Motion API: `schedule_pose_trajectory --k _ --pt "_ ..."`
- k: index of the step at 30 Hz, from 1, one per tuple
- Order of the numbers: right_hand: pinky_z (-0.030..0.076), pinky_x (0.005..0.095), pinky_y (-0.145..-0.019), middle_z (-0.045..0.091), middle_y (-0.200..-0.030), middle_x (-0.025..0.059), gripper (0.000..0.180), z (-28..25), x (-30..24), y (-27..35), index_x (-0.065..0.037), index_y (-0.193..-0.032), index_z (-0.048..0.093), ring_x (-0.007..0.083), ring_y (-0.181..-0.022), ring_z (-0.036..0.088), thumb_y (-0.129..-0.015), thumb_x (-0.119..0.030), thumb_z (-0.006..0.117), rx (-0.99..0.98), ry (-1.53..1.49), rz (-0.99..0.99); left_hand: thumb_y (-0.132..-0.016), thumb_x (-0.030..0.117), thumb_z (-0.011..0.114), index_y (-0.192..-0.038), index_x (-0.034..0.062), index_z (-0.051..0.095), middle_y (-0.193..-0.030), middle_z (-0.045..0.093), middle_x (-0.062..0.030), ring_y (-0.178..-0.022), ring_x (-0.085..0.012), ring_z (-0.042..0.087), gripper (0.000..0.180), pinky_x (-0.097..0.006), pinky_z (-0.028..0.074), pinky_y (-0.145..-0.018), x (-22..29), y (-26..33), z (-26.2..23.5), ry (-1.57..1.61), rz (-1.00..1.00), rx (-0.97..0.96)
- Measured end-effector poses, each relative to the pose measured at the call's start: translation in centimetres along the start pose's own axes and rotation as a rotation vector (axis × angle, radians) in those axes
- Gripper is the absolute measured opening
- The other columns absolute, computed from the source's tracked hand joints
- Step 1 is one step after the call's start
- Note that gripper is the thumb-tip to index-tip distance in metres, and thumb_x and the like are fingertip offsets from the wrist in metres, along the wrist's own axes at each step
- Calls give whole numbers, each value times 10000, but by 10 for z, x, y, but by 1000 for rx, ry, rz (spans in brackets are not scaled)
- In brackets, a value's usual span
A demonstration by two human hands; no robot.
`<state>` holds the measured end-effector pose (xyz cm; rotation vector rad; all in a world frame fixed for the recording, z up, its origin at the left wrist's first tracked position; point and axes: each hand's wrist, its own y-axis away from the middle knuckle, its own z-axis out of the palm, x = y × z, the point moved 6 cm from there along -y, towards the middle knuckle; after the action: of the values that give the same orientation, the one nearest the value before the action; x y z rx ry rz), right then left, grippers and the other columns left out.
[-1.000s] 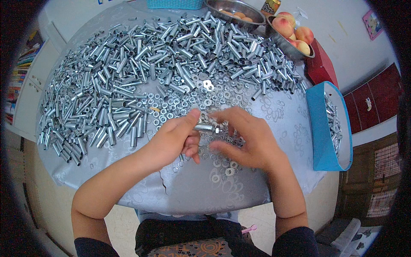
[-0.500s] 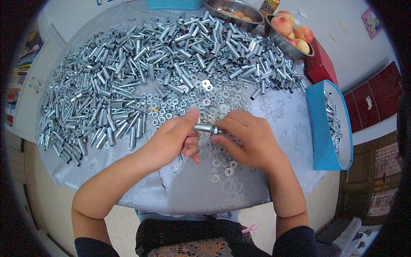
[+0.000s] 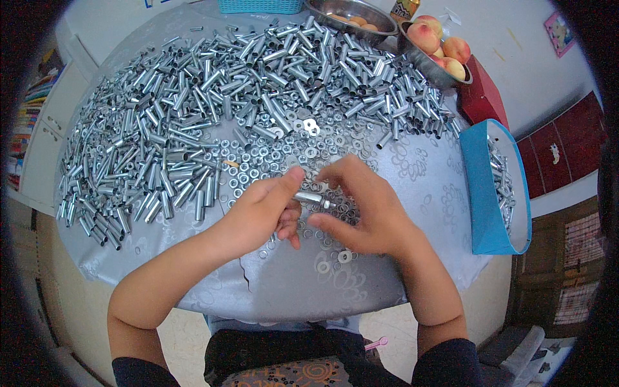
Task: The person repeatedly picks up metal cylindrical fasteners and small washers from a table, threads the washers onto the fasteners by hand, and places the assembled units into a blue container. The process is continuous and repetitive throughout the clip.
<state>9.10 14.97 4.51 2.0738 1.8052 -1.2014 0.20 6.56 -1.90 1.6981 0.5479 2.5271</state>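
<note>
My left hand point(image 3: 267, 209) is closed on a sleeve anchor bolt point(image 3: 309, 196), a shiny metal tube pointing right with a nut at its end. Thumb and fingers wrap its left part, which is hidden. Just right of the nut, my right hand point(image 3: 364, 209) is open, thumb and forefinger spread apart around the bolt's end with a gap. Beneath and beyond both hands lie loose nuts point(image 3: 276, 156) and flat washers point(image 3: 345, 257). A large heap of metal sleeves point(image 3: 187, 97) spreads over the table's far and left parts.
A blue box point(image 3: 477, 187) with metal pieces inside stands at the right edge. At the back are a bowl of peaches point(image 3: 440, 74), a steel bowl with eggs point(image 3: 316, 8), a can point(image 3: 405, 9) and a blue basket point(image 3: 258, 5). The table point(image 3: 258, 297) has a grey patterned cloth.
My right hand has let go of the nut end, its fingers spreading apart. My left hand still holds the bolt, nearly in the same place.
</note>
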Motion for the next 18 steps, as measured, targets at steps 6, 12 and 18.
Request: schedule_pose_trajectory --k 6,12,18 --pt "414 398 -596 496 -634 87 284 13 7 4 -59 -788 549 293 -637 519 -878 -318 475 -204 -20 87 -915 397 413 -645 47 407 -519 355 -8 -425 -110 413 441 -316 481 -504 1 4 -3 -68 57 49" --pt "262 276 -421 322 -479 -19 479 49 18 30 -111 -562 402 111 -429 312 -908 -442 397 -514 -1183 843 -808 294 571 -630 43 432 -613 441 -106 -505 -258 473 338 -355 406 -477 40 33 17 -1368 858 108" --pt "195 234 -422 258 -476 -48 500 42 8 25 -145 -506 307 80 -426 230 -922 -413 375 -525 -1206 827 -841 334 500 -698 34 468 -675 479 -105 -591 -303 506 334 -370 410 -515 45 34 9 -1516 1060 83"
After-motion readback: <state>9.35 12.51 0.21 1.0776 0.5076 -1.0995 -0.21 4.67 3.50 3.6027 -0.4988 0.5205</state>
